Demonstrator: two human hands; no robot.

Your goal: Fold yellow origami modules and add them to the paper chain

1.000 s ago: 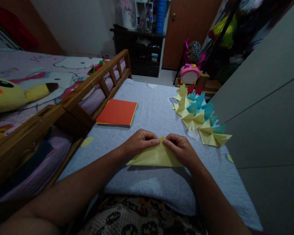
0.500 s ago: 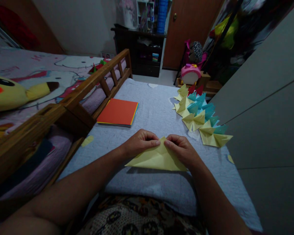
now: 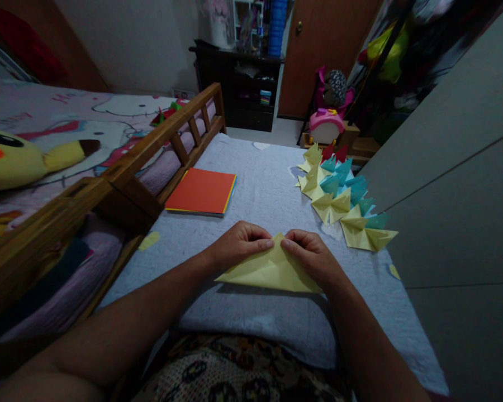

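A sheet of yellow paper point(image 3: 272, 272), folded to a triangle with its peak pointing away from me, is held just over the bed in front of my body. My left hand point(image 3: 243, 244) pinches it left of the peak, thumb on top and fingers curled behind. On the other side of the peak, my right hand point(image 3: 312, 254) grips the paper the same way. The fingertips behind the sheet are hidden. Both lower corners of the triangle stick out free, the left one beside my left wrist.
A stack of coloured paper point(image 3: 203, 191), orange on top, lies ahead on the left. Several folded yellow paper pieces point(image 3: 331, 205) and folded teal paper pieces point(image 3: 339, 176) stand at the right edge. A wooden rail point(image 3: 180, 146) borders the left side; a pale cabinet point(image 3: 456, 223) borders the right.
Both hands keep their pinch near the peak of the yellow paper. Only its lower edge has shifted very slightly; nothing else has visibly moved.
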